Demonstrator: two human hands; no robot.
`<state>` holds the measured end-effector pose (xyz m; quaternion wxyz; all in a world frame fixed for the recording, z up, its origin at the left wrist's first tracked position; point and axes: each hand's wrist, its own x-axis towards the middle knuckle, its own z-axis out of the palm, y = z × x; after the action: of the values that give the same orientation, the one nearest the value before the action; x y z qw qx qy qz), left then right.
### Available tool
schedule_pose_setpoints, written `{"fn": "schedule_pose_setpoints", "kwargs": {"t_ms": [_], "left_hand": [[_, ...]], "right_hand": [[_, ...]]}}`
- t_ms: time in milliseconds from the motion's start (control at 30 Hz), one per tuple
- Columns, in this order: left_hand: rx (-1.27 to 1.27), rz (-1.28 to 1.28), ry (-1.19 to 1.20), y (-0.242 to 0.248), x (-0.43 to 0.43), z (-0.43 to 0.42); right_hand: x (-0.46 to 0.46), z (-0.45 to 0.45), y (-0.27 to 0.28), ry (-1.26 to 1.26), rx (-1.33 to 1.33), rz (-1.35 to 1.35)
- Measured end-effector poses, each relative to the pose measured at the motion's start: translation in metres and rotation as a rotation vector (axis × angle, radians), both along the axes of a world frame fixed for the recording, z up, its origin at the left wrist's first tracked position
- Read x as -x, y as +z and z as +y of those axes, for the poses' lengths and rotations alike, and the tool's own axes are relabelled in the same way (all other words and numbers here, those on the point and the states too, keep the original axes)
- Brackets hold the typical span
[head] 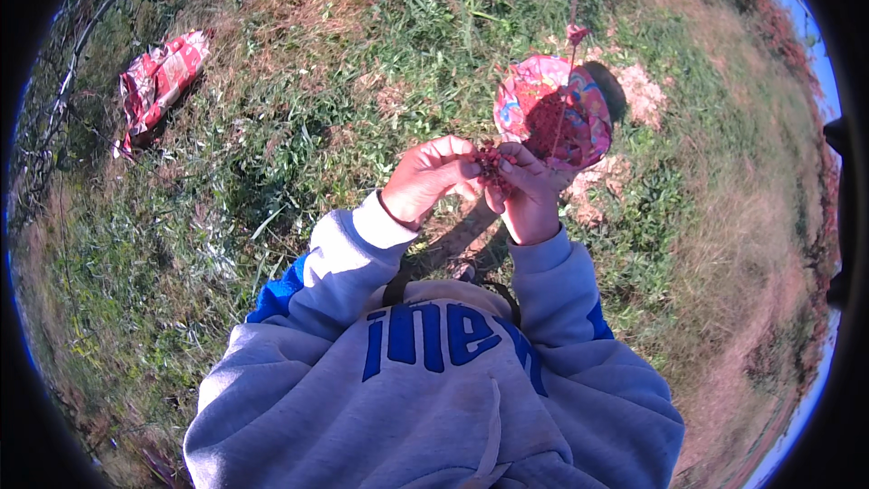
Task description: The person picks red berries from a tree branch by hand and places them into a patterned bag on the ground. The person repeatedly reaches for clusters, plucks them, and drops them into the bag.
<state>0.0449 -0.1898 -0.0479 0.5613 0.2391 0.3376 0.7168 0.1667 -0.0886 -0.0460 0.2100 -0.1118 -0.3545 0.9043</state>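
Observation:
A cluster of small red berries or peppercorns (494,166) is held between my two hands in front of my chest. My left hand (434,176) pinches its left side with thumb and fingers. From the right, my right hand (526,187) grips the same cluster. Just beyond my right hand is a round pink patterned container (597,125) with many small red pieces inside; a cord rises from it to a knot (576,34). Part of the container's near edge is hidden behind my right hand.
A crumpled red and white sack (163,81) lies on the grass at the far left. Thin bare branches (68,81) stand at the left edge. Bushes with red fruit (781,20) line the right edge, beside dry grass. A dark shadow falls on the ground before me.

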Motion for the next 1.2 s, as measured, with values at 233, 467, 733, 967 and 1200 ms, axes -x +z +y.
{"fn": "schedule_pose_setpoints", "kwargs": {"t_ms": [233, 467, 733, 967, 1200], "left_hand": [[0.002, -0.111, 0.001, 0.002, 0.005, -0.005], [0.027, -0.098, 0.036, -0.003, 0.008, -0.009], [0.313, -0.22, 0.277, -0.074, 0.021, -0.037], [0.591, -0.304, 0.261, -0.14, -0.009, -0.098], [0.763, -0.263, 0.218, -0.206, -0.044, -0.139]], "right_hand": [[0.003, 0.003, 0.0, 0.015, 0.035, 0.033], [0.009, 0.002, -0.004, 0.022, 0.05, 0.002], [0.027, 0.022, -0.043, 0.194, -0.136, -0.415], [0.026, 0.188, -0.136, -0.444, -0.168, -0.333], [0.035, 0.129, -0.193, -0.321, -0.363, -0.656]]}}
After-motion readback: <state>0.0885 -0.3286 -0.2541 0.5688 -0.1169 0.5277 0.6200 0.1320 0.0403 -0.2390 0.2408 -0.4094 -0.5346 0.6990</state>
